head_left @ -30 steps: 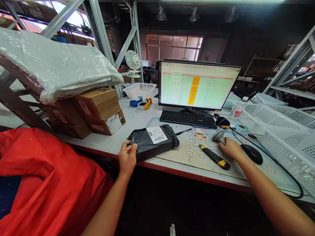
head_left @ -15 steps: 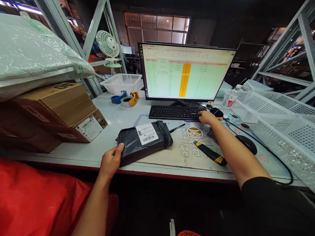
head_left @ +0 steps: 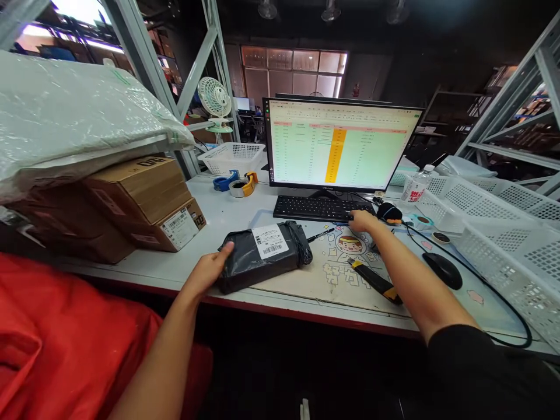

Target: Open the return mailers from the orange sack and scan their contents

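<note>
A parcel in black plastic (head_left: 245, 265) with a white shipping label (head_left: 270, 241) lies at the desk's front edge. My left hand (head_left: 207, 271) grips its left end, thumb on top and the other fingers partly hidden. My right hand (head_left: 362, 221) rests at the right end of the black keyboard (head_left: 306, 206); one finger reaches onto the keys, and the rest are hard to make out. On the monitor (head_left: 341, 146) is a spreadsheet with an orange column. A pen (head_left: 321, 234) and a yellow-black utility knife (head_left: 374, 280) lie between parcel and right forearm.
Cardboard boxes (head_left: 144, 198) are stacked at left under a plastic-wrapped bundle (head_left: 87, 111). Behind are two tape dispensers (head_left: 242, 185), a white basket (head_left: 231, 156) and a fan (head_left: 214, 96). A mouse (head_left: 441, 270), a bottle (head_left: 417, 185) and white baskets (head_left: 503, 251) stand at right.
The view has shifted, so everything sits lower and mostly further right. The selected cell on the spreadsheet has moved one column right and down. Both hands keep their places on parcel and keyboard.
</note>
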`<action>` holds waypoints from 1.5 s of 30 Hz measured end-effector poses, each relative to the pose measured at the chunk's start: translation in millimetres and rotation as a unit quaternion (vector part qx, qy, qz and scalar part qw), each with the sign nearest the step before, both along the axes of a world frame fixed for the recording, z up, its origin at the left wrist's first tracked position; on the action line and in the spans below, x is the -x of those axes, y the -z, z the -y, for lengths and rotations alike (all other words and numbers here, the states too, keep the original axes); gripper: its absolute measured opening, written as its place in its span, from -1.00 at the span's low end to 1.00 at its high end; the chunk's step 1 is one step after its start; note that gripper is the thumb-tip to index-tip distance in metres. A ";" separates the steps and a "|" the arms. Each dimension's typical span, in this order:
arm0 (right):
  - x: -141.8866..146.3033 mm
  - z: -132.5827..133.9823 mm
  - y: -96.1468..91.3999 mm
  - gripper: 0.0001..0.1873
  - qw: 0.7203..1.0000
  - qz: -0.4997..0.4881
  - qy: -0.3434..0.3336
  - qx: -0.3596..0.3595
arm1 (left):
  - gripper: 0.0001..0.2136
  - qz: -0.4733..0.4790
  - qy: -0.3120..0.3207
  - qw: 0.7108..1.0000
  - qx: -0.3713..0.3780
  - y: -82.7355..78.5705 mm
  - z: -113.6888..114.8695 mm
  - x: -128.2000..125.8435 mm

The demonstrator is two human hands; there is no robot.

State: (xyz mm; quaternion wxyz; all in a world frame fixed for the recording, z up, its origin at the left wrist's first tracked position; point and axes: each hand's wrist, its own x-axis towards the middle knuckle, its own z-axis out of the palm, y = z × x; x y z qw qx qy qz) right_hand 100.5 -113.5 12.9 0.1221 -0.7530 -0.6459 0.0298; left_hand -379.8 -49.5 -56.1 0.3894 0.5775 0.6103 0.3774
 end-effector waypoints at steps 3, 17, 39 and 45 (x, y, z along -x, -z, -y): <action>14.0 21.7 5.2 -0.34 0.997 0.039 -0.012 0.067 | -0.37 -0.035 0.041 0.999 -0.006 -16.7 -7.0 -0.2; 3.7 101.1 18.5 -0.33 0.986 -0.139 -0.038 -0.090 | -0.85 -0.368 0.230 0.698 -0.570 -29.1 123.5 -21.9; 12.7 47.6 -31.4 -0.50 0.991 0.030 -0.081 0.106 | -0.82 -0.287 0.268 0.835 -0.385 28.8 118.2 20.5; -6.1 72.3 54.5 -0.47 0.992 0.117 -0.043 -0.025 | -0.81 -0.172 0.055 0.909 -0.375 -29.6 93.6 -12.1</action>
